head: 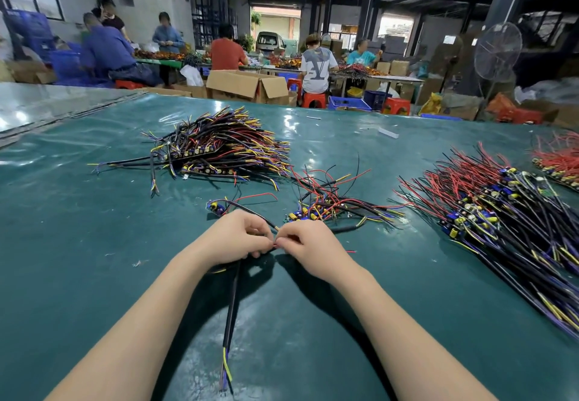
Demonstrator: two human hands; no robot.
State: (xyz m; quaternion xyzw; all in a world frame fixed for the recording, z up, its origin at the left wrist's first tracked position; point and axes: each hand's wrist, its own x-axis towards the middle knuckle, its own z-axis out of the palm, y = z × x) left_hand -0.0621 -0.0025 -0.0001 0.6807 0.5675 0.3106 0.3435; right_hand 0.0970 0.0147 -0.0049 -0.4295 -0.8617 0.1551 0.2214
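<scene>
Over the mat (94,244), left hand (238,234) and right hand (308,245) pinch wires (232,306).

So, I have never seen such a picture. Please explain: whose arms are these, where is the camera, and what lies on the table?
No machine here: a person works with bare hands. The camera sits on their head, looking down. The left hand holds a black cable running toward the camera; the right hand pinches a red wire where both hands meet. On the green table cover lie bundles of wired small boards: a far pile and a right pile.
</scene>
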